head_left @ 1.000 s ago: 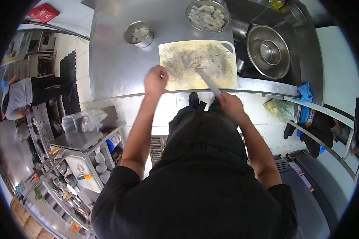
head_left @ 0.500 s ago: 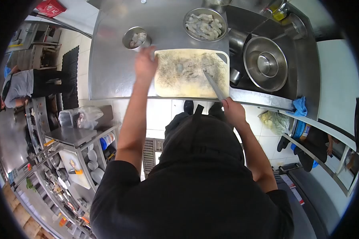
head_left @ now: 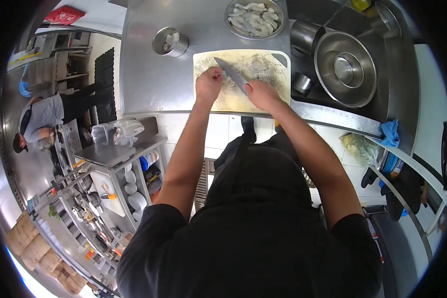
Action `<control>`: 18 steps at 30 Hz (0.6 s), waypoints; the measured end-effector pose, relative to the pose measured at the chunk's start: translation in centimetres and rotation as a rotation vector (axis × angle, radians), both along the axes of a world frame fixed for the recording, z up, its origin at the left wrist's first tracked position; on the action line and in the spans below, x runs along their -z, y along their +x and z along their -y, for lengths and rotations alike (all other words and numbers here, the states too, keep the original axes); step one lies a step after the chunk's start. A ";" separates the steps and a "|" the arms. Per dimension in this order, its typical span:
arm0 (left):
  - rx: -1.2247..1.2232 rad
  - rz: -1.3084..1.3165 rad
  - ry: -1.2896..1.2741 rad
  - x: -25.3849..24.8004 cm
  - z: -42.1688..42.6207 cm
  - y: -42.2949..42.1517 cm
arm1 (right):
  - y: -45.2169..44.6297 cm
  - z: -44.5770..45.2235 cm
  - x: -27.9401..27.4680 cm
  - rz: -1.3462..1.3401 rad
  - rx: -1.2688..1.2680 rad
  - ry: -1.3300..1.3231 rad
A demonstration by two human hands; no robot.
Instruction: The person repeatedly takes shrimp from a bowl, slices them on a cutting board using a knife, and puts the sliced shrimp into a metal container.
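My right hand [head_left: 263,94] grips a kitchen knife [head_left: 232,73] by its handle, the blade pointing up and left over the pale, worn cutting board [head_left: 253,102]. The fingers of my left hand [head_left: 209,84] are pinched together at the board's left side, close to the blade. A small whitish shrimp piece [head_left: 224,73] shows at those fingertips, partly hidden. Dark, wet residue marks the middle of the board. Beyond it, a large steel bowl [head_left: 228,25] holds raw shrimp [head_left: 253,20]. A smaller steel pot [head_left: 182,47] at the left contains several pale pieces [head_left: 171,40].
To the right is a sink holding a colander [head_left: 365,92], with a smaller bowl [head_left: 343,68] inside. A blue cloth [head_left: 390,133] hangs on the counter's front edge. Another person [head_left: 44,114] stands at the far left. A steel shelf cart [head_left: 111,154] is behind my left side.
My left hand has come from beside the small pot onto the board, its fingers now pinched. My right hand has moved forward and left with the knife, bringing the blade near the left fingertips.
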State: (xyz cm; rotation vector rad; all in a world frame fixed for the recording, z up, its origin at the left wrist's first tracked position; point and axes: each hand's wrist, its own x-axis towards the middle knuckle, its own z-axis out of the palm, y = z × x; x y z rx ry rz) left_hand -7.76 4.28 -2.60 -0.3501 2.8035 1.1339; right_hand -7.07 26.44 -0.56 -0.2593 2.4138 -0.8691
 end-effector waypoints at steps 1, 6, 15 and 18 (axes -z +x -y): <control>-0.003 -0.008 -0.005 0.1 -0.1 0.1 | -0.1 0.1 -0.1 0.006 0.003 0.001; -0.045 -0.037 0.005 0.6 -0.1 0.5 | 2.9 -0.4 0.2 0.029 0.025 -0.039; -0.064 -0.047 0.029 0.5 0.3 0.7 | 9.5 -1.1 -1.7 0.085 0.099 -0.037; -0.056 -0.044 0.005 0.4 0.3 0.5 | 10.5 -1.2 -1.7 0.077 0.102 -0.037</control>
